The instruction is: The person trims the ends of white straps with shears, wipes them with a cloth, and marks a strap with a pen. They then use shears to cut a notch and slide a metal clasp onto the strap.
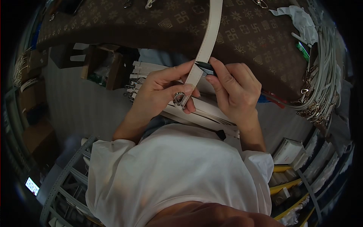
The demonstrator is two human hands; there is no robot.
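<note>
My left hand (pixel 160 89) is closed around the lower end of a cream stitched strap (pixel 210 38), with thumb and fingers pinching it. A silver metal clasp (pixel 179 98) hangs at that end, beside my thumb. The strap runs upward from my hands over the patterned brown cloth. My right hand (pixel 240 85) pinches a small dark tool with a shiny flat face (pixel 205 68), which lies against the strap. Its exact kind I cannot make out, as my fingers cover part of it. Several more cream straps (pixel 211 111) lie across my lap beneath my hands.
The brown cloth-covered table (pixel 151 30) spans the far side. At its right hang many pale straps with metal clasps (pixel 317 90), near crumpled white wrapping (pixel 300 22). An open cardboard box (pixel 115 68) stands at left. Shelving racks flank me, with yellow-edged bins (pixel 285 189) at right.
</note>
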